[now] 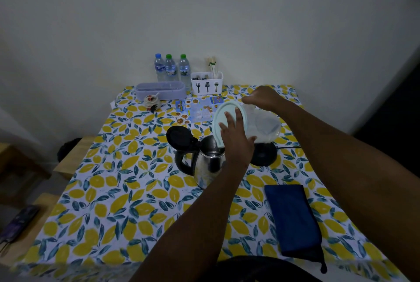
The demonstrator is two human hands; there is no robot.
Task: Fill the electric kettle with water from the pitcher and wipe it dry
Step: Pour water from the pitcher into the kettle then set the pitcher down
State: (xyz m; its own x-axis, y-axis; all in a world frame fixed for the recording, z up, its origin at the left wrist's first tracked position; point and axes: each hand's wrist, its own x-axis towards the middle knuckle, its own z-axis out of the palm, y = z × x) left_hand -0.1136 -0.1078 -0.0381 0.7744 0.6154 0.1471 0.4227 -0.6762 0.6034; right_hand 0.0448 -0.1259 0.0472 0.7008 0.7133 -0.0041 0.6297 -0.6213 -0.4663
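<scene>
From the head view, I am in the pouring step. My right hand (pixel 263 97) grips the far side of the pitcher (pixel 261 125); its fingers curl out of sight behind the clear wall, so I cannot tell exactly how they close, only that they carry it tipped on its side. My left hand (pixel 236 141) lies flat on the pale lid (pixel 229 120), fingers (pixel 230 120) pressed loosely together and holding the lid on. Just under those fingers stands the kettle (pixel 208 163) on the counter (pixel 113 191), its black flap (pixel 179 135) thrown open, the pitcher's lip right over the mouth. I see no stream, and the water level inside the kettle is hidden, so I judge filling begun or about to begin, not finished. The blue cloth (pixel 293 218) lies folded near my right forearm, well apart from my fingers, so the wiping seems to be still left. The black base (pixel 264 154) sits bare beyond my left wrist.
</scene>
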